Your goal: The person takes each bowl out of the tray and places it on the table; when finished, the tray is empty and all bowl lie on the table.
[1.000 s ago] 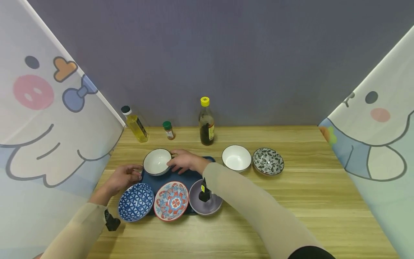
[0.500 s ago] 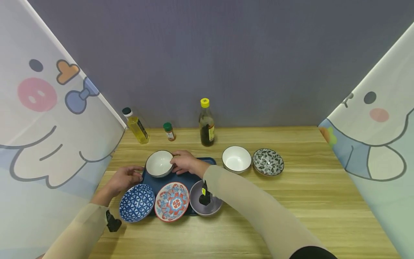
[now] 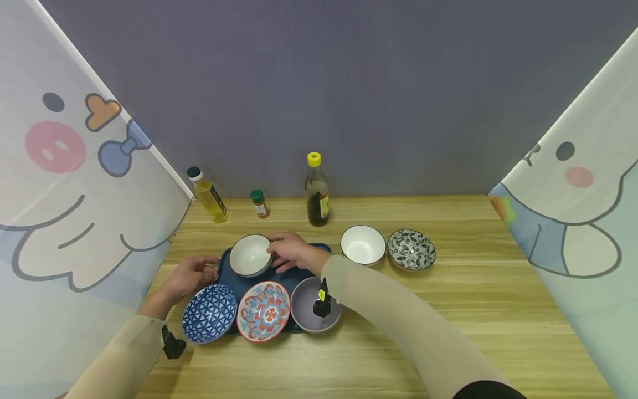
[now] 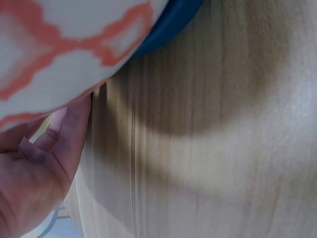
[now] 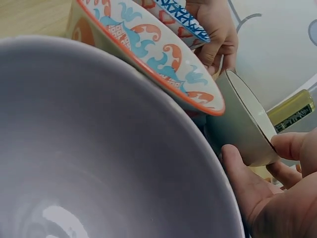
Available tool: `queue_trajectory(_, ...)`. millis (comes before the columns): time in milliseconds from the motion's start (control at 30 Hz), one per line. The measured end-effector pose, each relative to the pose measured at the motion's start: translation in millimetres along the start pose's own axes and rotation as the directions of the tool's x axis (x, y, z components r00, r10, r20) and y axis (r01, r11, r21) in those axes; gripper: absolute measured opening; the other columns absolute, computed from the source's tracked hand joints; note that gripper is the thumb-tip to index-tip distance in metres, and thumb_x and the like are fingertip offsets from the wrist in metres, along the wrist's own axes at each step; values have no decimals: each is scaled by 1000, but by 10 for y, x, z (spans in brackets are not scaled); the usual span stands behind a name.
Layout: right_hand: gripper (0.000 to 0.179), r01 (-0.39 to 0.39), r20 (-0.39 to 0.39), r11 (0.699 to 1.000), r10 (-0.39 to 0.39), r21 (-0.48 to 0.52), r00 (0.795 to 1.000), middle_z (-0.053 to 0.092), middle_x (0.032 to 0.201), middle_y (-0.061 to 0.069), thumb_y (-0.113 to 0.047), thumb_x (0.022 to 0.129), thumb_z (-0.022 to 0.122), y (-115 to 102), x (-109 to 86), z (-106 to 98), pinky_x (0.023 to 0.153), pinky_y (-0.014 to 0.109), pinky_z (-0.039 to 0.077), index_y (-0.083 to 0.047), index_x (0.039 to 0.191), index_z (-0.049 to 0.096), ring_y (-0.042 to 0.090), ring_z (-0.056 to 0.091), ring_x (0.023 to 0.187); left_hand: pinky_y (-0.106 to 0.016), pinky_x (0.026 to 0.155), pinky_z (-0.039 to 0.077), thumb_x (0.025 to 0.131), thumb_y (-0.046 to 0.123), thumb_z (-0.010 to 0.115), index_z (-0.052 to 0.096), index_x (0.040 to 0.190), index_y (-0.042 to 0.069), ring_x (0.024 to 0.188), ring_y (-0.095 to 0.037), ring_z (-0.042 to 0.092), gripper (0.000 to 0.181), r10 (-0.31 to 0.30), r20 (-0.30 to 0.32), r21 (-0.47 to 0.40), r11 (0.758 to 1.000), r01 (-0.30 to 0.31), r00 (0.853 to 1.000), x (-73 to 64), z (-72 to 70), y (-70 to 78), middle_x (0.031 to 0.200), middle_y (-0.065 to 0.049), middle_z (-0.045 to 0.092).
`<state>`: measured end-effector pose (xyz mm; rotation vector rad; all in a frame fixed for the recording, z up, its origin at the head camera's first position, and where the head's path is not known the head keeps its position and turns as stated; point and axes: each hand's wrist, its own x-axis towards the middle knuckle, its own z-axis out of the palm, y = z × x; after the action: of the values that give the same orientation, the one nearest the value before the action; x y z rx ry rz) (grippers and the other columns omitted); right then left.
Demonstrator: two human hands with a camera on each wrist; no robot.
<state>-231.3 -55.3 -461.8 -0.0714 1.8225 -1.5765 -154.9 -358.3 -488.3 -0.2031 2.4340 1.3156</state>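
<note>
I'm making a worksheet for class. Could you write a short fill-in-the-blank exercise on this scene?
1. The right hand holds the dark-rimmed bowl, which is ____ inside.
2. The red-rimmed bowl sits ____ the blue-and-white bowl and the purple bowl.
3. The cap of the dark sauce bottle is ____.
4. The lid of the small jar is ____.

Missing words: white; between; yellow; green.

The sleeved left arm [image 3: 117,354] slants alongside the worktop's [image 3: 498,310] left edge, its left hand [image 3: 191,276] with bent fingers [image 3: 208,259], tips partly hidden. The right arm [image 3: 399,318] crosses diagonally toward the far left corner, its right hand [image 3: 293,251] curled in a grip.
</note>
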Motion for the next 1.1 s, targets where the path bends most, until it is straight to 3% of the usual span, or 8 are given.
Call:
queue_trajectory(533,55,50,8,998,-51,47,999,74,106,16,-18,98,62,-152,-251,-294,71,41,64,-12,152,49,39,72,106,-33,78,60,99,-3,56,47,145,-10,91,-22,67,47,22,17,-17,1000,-22,1000,-1,26,-35,106,-18,68)
queue_trajectory(767,56,93,22,995,-94,39,995,75,111,18,-19,98,63,-256,-489,-459,73,42,64,-15,152,49,36,74,104,-32,77,60,99,-4,56,47,144,-10,91,-21,67,46,40,9,-12,999,-39,999,-18,15,-24,106,-18,69)
queue_trajectory(1100,54,97,37,994,-99,51,994,75,113,16,-20,100,63,-279,-857,-723,75,40,63,-18,152,49,28,75,98,-29,75,59,100,-4,55,46,144,-12,92,-20,67,46,64,24,-27,998,-63,998,-7,-2,-46,107,-19,69)
